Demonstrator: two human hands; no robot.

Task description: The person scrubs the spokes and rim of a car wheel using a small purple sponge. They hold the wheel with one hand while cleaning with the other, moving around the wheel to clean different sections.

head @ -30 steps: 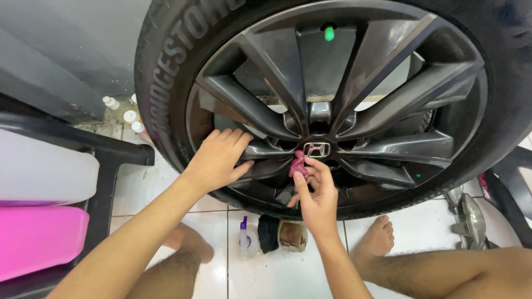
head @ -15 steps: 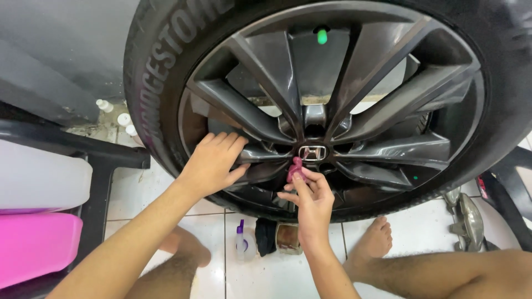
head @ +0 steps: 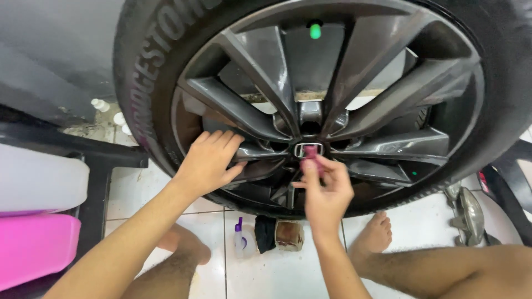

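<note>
tyre (head: 138, 105) cropped at top, right hand (head: 327, 191) blurred, hiding pink object (head: 311, 152)

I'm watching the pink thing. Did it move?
Yes. The pink piece in the right hand went from left of the hub badge to right over it.

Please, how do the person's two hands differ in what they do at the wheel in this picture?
The left hand lies open and flat on a grey spoke and holds nothing; the right hand pinches a small pink pad in its fingertips. The left hand sits to the left of the hub, while the right hand is at the centre cap, pressing the pad against it. Both are bare and reach the same wheel from below.
</note>
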